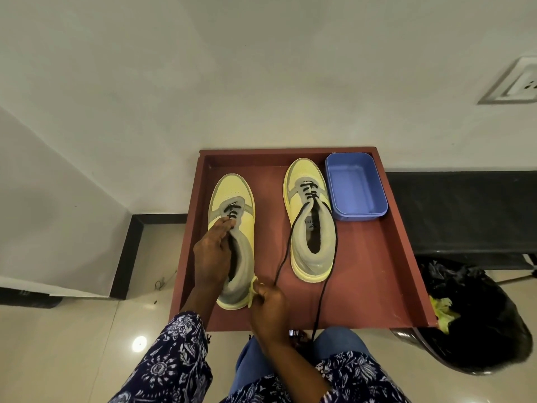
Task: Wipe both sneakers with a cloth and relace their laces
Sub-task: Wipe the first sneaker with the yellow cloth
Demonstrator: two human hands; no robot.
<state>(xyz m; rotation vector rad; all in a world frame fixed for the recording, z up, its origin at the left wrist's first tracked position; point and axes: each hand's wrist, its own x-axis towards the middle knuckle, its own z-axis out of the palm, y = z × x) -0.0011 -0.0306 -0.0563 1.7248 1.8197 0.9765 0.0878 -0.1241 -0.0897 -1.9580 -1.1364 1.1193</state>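
Two yellow and grey sneakers stand toes away from me on a reddish-brown tray (377, 271). My left hand (211, 255) lies over the left sneaker (234, 193) and pinches its black lace at the eyelets. My right hand (268, 305) is by that sneaker's heel, fingers curled round the heel's yellow pull tab (252, 290); a black lace end comes up to this hand too. The right sneaker (312, 242) is laced only near the toe. Its long black lace (328, 271) trails loose off the tray's front edge toward my lap.
A blue plastic tub (356, 184) sits on the tray's far right corner beside the right sneaker. A bin lined with a black bag (476, 324) stands on the floor at the right. A white wall rises behind the tray, with a socket (517, 82) at upper right.
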